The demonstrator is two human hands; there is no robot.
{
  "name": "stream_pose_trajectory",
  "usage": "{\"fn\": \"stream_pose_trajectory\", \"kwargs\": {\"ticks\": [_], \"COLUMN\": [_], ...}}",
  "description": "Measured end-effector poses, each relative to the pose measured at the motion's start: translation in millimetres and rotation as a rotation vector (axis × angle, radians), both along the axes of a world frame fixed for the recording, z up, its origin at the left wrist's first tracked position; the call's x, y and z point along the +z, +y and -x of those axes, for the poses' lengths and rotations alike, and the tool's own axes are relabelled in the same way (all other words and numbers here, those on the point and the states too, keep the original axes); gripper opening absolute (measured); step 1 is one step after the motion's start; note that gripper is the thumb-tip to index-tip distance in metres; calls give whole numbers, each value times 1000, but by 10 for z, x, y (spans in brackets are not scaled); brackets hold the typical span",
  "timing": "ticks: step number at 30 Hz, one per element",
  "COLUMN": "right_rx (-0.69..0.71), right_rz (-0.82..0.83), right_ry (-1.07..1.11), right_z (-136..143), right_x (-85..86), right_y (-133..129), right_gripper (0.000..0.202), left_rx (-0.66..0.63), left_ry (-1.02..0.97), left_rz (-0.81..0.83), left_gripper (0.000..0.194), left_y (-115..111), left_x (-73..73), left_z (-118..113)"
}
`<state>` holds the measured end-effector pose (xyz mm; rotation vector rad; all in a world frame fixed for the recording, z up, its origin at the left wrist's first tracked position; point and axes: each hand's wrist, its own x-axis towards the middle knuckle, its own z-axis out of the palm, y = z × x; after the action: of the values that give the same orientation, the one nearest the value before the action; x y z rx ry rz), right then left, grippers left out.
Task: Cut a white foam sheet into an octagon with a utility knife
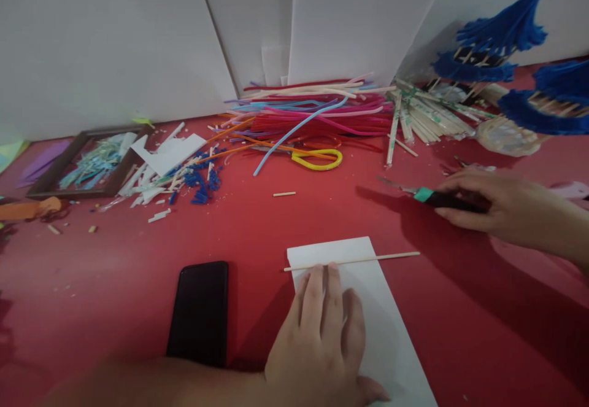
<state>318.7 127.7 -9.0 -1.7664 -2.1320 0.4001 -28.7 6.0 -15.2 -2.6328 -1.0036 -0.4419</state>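
Note:
My left hand (317, 333) lies palm down on a white sheet (381, 309), fingers stretched forward. Its fingertips touch a thin wooden stick (391, 256) that crosses the sheet near its far edge and sticks out past both sides. At the right, my right hand (501, 207) is closed around the black handle of a craft knife (430, 198) with a green collar. The blade points left, above the red surface, apart from the stick. A short piece of stick (284, 194) lies beyond the sheet.
A black phone (200, 312) lies left of my left hand. Pipe cleaners (317, 112), yellow-handled scissors (317, 159) and wrapped sticks (427, 115) lie at the back. Paper scraps (170, 155) and a brown frame (92, 161) are at left; blue-topped models (492, 45) stand at right.

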Motion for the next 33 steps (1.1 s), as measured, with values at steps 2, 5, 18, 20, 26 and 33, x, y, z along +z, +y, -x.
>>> {"fn": "stream_pose_trajectory", "kwargs": {"ticks": [2,5,18,20,26,33], "right_rx": [-26,-43,243,237,198,187], "right_rz": [-5,-60,273,271,243,195], "right_ry": [67,164,61,68,107,138], "right_z": [30,179,697,691,715,717], "right_x": [53,171,256,247,241,218], "right_y": [-53,-170,-361,-374,-427,-454], "right_gripper": [60,57,28,28,25,25], "left_rx": [4,-4,8,7,3,2], "left_ry": [10,43,0,-18,-86,-70], "left_rz": [16,57,38,18,-55,-80], "left_gripper": [96,101,104,99,86,85], "left_y": [-5,-11,-19,-18,10,33], "left_x": [16,30,-7,-35,-88,-70], "left_z": [1,5,-13,-8,-15,-6]}}
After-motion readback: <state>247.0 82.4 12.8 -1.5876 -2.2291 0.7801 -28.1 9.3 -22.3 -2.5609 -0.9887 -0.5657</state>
